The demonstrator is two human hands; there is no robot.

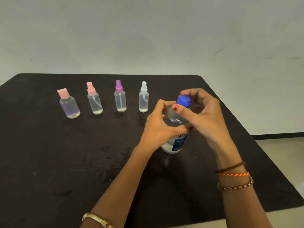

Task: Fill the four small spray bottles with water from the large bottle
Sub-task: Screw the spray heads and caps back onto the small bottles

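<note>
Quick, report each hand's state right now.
Left hand: closed around the large bottle, gripping its upper body.
Right hand: fingers curled around the blue cap on top of that bottle, gripping it.

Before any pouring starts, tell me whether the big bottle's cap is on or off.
On. The blue cap sits on the large bottle's neck; the right hand's fingers curl round it, the left hand grips the body.

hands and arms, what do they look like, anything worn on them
Both forearms are bare, no sleeves. The left hand has a gold bangle at the wrist. The right hand has red-painted nails and three wrist bands: thin brown, braided orange, and a beaded one.
</note>
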